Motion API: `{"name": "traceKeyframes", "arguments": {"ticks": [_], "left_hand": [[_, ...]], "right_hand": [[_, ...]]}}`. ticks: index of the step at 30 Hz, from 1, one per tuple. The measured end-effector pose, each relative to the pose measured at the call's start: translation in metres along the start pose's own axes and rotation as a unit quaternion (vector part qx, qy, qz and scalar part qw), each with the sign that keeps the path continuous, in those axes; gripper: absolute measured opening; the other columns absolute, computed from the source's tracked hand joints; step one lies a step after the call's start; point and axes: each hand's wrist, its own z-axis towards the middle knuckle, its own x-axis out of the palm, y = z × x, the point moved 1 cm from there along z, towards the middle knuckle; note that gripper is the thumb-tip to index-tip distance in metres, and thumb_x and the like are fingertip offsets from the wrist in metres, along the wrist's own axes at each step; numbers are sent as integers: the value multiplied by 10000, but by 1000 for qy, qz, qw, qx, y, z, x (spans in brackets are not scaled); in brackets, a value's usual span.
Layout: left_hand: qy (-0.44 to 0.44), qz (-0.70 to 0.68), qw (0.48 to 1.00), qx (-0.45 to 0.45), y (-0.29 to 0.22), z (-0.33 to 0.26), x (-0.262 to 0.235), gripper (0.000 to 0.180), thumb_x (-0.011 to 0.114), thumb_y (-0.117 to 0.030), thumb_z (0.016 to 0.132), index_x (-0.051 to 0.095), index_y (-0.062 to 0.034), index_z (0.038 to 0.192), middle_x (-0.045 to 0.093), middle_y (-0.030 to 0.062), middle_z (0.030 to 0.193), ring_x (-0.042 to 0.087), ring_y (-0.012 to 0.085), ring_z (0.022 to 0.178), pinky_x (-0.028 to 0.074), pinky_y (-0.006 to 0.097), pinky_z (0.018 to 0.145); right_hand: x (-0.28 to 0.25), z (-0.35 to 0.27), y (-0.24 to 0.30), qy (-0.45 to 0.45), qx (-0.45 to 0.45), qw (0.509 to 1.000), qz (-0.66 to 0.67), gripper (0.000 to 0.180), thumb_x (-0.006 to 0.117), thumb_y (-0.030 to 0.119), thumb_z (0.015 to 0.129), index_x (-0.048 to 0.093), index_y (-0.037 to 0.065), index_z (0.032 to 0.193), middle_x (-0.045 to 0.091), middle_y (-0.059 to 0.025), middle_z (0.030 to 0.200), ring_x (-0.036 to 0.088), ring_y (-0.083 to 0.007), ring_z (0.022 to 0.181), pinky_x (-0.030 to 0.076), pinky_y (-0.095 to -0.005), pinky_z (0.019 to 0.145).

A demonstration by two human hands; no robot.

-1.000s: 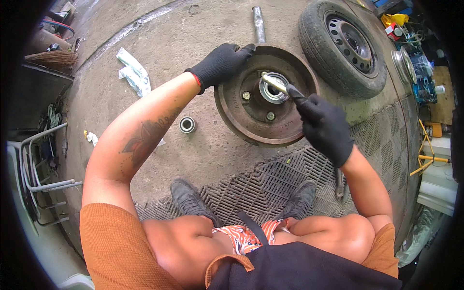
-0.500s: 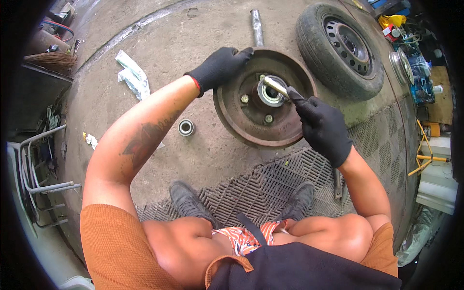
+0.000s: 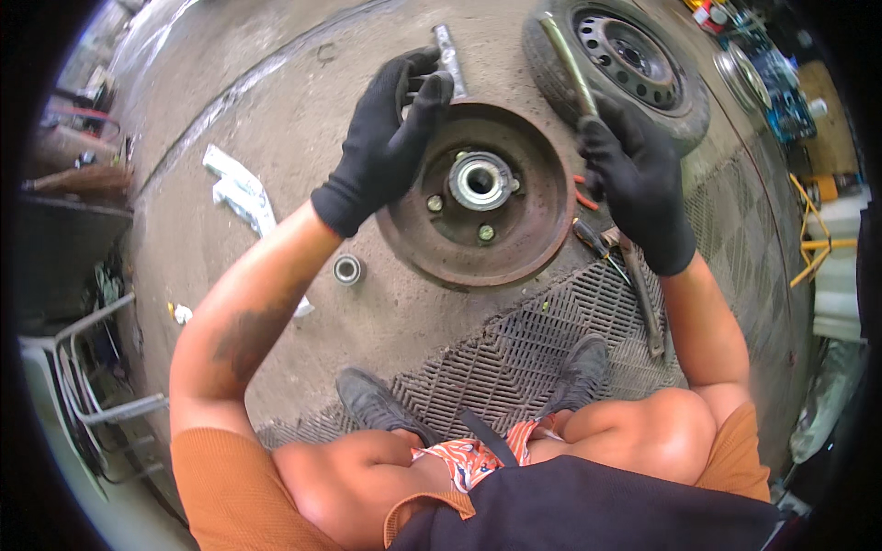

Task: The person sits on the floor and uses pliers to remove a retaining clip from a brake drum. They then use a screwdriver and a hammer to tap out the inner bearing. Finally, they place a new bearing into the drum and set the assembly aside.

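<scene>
A rusty brake drum (image 3: 401,234) lies on the concrete, with a shiny ring-shaped bearing (image 3: 496,188) at its hub and bolt heads around it. My left hand (image 3: 386,142), in a black glove, is over the drum's upper left rim, fingers and thumb curved apart with a gap between them. Its fingertips come close to a worn metal tube (image 3: 448,57) on the floor behind the drum; contact cannot be made out. My right hand (image 3: 638,179), also gloved, is closed around a metal rod (image 3: 568,64) pointing up and away, off the bearing.
A wheel with tyre (image 3: 542,69) lies at the far right. Beside the drum are red-handled pliers (image 3: 586,197), a screwdriver (image 3: 591,237) and a long steel tool (image 3: 648,308). A small metal sleeve (image 3: 347,269) and a crumpled plastic wrapper (image 3: 243,193) lie left. Rubber matting (image 3: 496,354) is underfoot.
My right hand has lifted the rod off the bearing and swung it right. My left hand has come off the drum's rim, fingers parting near the tube. The view has shifted slightly.
</scene>
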Motion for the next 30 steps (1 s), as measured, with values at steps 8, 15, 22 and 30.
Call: {"name": "traceKeyframes", "arguments": {"ticks": [8,15,22,30], "left_hand": [[93,-395,907,-110,-86,24,30,320,489,-207,1053,525,-5,1299,639,105,1062,647,263,990,518,397,950],[132,-518,845,28,-85,58,-25,190,466,-210,1047,562,-68,1130,503,38,872,495,147,677,438,295,611],[108,-252,959,-68,-87,51,-66,240,480,-168,1075,541,2,1234,565,-15,799,519,24,589,433,162,482],[205,163,938,-229,24,17,-150,399,523,-444,1031,643,-71,952,469,-35,619,414,97,477,337,278,452]], "right_hand": [[-15,18,5,79,-99,992,29,199,697,186,885,698,11,982,654,-213,771,658,-328,660,514,-382,624],[-64,-59,-242,312,233,831,-397,381,602,386,855,704,26,927,697,-243,937,681,-426,873,527,-519,765],[-57,-183,-328,380,372,828,-178,358,707,371,827,713,15,784,688,-122,692,647,-184,605,504,-360,594],[-60,-148,-346,478,273,766,-332,504,606,483,850,733,-3,876,713,-240,840,705,-333,779,541,-422,727]]}}
